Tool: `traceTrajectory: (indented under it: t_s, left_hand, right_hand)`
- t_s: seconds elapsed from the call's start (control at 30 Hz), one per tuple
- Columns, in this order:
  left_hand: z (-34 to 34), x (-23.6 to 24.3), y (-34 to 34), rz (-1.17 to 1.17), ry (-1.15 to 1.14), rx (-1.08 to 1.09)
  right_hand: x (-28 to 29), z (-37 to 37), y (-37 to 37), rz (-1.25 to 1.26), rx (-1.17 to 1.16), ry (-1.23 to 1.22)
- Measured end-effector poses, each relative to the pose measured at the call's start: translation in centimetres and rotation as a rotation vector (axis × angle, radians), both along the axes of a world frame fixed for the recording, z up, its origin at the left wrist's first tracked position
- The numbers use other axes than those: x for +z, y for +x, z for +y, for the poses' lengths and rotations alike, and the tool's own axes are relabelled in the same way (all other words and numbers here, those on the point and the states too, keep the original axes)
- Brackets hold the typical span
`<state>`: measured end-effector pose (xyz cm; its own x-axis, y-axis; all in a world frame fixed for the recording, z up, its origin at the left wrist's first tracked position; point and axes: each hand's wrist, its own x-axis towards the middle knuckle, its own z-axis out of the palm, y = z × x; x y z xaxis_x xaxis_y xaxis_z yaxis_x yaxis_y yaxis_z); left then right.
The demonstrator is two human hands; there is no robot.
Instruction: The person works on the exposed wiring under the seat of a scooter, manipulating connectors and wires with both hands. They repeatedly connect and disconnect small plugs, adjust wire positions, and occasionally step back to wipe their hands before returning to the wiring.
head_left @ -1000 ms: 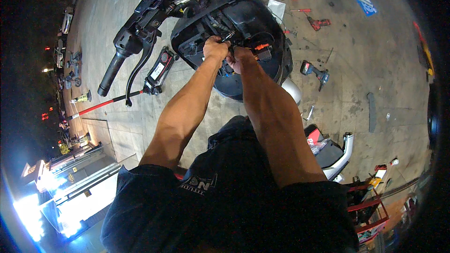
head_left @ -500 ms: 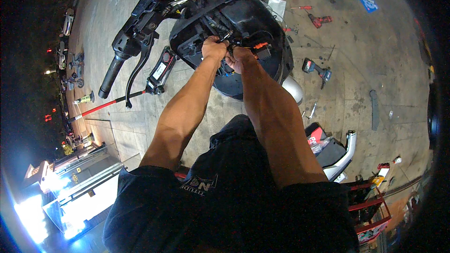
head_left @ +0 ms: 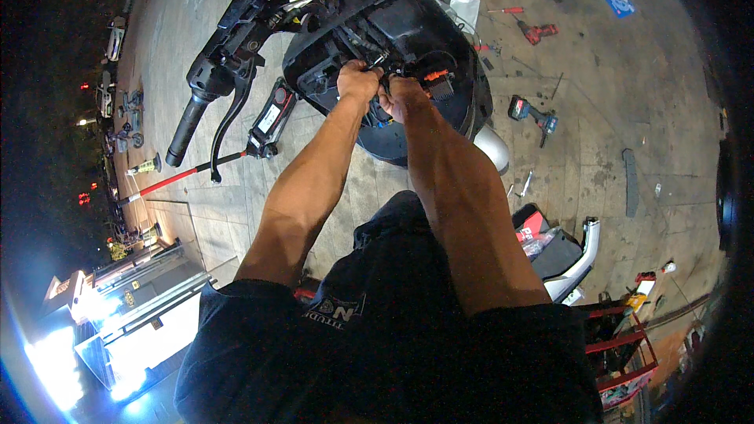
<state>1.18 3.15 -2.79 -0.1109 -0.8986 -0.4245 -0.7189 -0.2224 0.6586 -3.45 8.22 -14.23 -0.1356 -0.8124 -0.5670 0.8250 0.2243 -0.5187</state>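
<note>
Both hands are inside the open black body of a scooter or motorbike (head_left: 393, 20), among dark wiring and parts. My left hand (head_left: 360, 80) is closed with its fingers curled at a small dark piece whose kind I cannot make out. Close beside it on the right, my right hand (head_left: 402, 96) is also closed, its fingertips bent inward and partly hidden. Just right of that hand lies an orange connector (head_left: 436, 75) by a black finned block (head_left: 443, 89). The handlebar grip (head_left: 187, 127) and brake lever (head_left: 225, 129) stick out to the left.
A floor jack (head_left: 271, 116) with a red handle stands at the left. On the floor to the right lie a cordless impact driver (head_left: 534, 118), a red power tool (head_left: 537, 31), a screwdriver (head_left: 510, 10) and a white-and-black trim panel (head_left: 581, 259). A red tool rack (head_left: 626, 339) is at lower right.
Both hands stay at the same spot in the wiring, with no clear change of grip. The view has shifted very slightly.
</note>
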Motion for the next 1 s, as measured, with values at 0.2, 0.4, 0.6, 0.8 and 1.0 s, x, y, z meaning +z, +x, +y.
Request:
traceTrajectory:
  t_s: [0.2,0.4,0.6,0.8,1.0]
  left_hand:
    - [-1.6,-2.3,0.9,-0.126,-0.063,-0.034]
    - [-2.1,-4.0,1.4,-0.047,-0.067,0.025]
    - [-1.6,-2.7,1.0,-0.152,-0.106,-0.015]
    - [-1.1,-1.9,0.6,-0.119,-0.078,0.018]
    - [-0.9,-1.7,0.6,-0.154,-0.146,-0.007]
  right_hand:
    - [2.8,0.4,-0.8,-0.463,-0.170,0.147]
    - [5.5,0.8,-1.4,-0.457,-0.168,0.297]
    - [5.7,0.6,-1.1,-0.328,-0.159,0.309]
    - [5.4,0.6,-1.1,-0.407,-0.176,0.299]
    - [4.3,0.2,-0.6,-0.438,-0.254,0.278]
